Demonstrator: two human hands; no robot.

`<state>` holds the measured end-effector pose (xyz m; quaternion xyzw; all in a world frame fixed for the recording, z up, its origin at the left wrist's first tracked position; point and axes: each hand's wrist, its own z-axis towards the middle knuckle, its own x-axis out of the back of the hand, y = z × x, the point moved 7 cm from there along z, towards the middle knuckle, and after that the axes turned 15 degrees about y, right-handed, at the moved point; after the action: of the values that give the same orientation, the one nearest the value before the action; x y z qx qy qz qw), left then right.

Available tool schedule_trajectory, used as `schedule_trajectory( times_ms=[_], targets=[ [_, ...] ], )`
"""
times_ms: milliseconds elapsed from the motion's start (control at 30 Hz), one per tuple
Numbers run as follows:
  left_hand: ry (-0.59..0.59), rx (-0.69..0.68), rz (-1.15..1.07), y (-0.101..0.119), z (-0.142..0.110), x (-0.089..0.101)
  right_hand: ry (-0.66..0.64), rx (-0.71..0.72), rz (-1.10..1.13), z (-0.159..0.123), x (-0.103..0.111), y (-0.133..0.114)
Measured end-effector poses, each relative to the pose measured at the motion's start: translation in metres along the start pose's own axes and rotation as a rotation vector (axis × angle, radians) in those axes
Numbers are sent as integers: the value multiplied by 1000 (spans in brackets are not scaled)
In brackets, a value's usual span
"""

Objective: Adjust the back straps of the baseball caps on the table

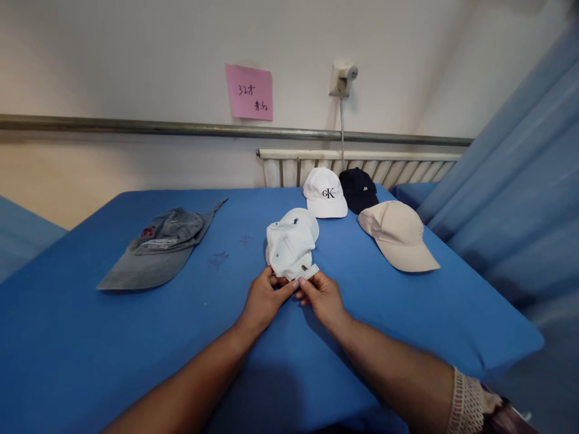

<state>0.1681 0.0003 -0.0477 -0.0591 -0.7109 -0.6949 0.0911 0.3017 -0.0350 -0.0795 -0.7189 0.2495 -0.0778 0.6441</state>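
Both of my hands hold a white baseball cap over the middle of the blue-covered table. Its brim, with a small dark emblem near it, points away from me. My left hand grips the cap's near edge at the back, thumb on top. Pinched between the fingers of my right hand is the cap's adjustment strap, whose pale end sticks out to the right. A small metal buckle shows close to the strap. Some of the left fingers are hidden under the cap.
A grey cap lies at the left. Toward the back right sit a white cap with black letters, a navy cap and a beige cap. Behind are a radiator and wall rail; a blue curtain hangs right.
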Motion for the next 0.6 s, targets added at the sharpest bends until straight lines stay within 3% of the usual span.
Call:
schedule_trajectory(
  times_ms=[600],
  targets=[
    [-60, 102, -150, 2, 0, -4, 2, -16, 125, 0, -4, -7]
  ],
)
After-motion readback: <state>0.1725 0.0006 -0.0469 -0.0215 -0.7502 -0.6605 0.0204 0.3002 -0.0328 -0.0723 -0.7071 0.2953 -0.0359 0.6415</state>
